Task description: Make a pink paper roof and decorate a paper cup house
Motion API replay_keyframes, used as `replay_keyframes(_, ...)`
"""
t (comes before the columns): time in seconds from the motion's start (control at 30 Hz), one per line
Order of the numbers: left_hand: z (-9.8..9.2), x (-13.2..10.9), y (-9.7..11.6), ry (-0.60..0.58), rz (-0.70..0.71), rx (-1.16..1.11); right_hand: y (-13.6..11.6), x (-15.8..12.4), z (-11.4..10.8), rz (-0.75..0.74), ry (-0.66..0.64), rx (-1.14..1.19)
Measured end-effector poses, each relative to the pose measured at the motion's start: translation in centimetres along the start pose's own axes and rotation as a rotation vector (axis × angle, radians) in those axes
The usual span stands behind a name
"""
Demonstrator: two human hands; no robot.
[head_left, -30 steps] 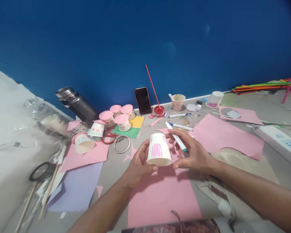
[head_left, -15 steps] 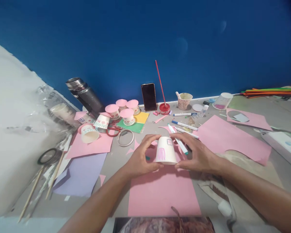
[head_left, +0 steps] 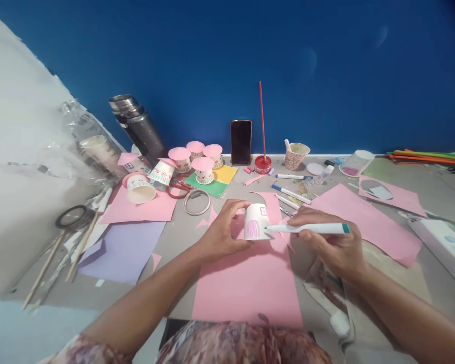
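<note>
An upside-down white paper cup (head_left: 256, 222), drawn with a pink door and a small purple window, is gripped at its left side by my left hand (head_left: 227, 230). My right hand (head_left: 328, 240) holds a white marker (head_left: 311, 228) with a green end, nearly level. Its green tip is at the lower right of the cup, beside the door; whether it touches cannot be made out. Under both hands lies a pink paper sheet (head_left: 246, 288).
Several decorated cups with pink paper roofs (head_left: 203, 169) stand at the back left, near a tilted black flask (head_left: 140, 126). A phone (head_left: 241, 142) leans against the wall. Other markers (head_left: 291, 193) and pink sheets (head_left: 360, 222) lie at the right, near a power strip (head_left: 443, 242).
My right hand has let go of the cup, picked up the green marker from the table and brought its tip to the cup. My left hand still holds the cup.
</note>
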State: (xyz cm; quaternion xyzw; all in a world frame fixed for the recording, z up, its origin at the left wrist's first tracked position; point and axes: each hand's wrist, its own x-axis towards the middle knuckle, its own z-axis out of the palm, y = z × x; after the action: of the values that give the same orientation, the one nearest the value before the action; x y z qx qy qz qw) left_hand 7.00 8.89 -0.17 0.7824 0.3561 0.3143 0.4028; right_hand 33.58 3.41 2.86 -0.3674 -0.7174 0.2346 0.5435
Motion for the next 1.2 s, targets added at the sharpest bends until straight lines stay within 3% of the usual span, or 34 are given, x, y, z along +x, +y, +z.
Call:
replay_keyframes(0.67, -0.02, -0.05, 0.31, 0.019, -0.004, -0.026, -0.69, 0.75, 0.35, -0.011, -0.147, 0.067)
replay_keyframes(1.2, 0.11, -0.05, 0.15, 0.036, -0.001, -0.069, -0.64, 0.46, -0.14, 0.099, -0.080, 0.002)
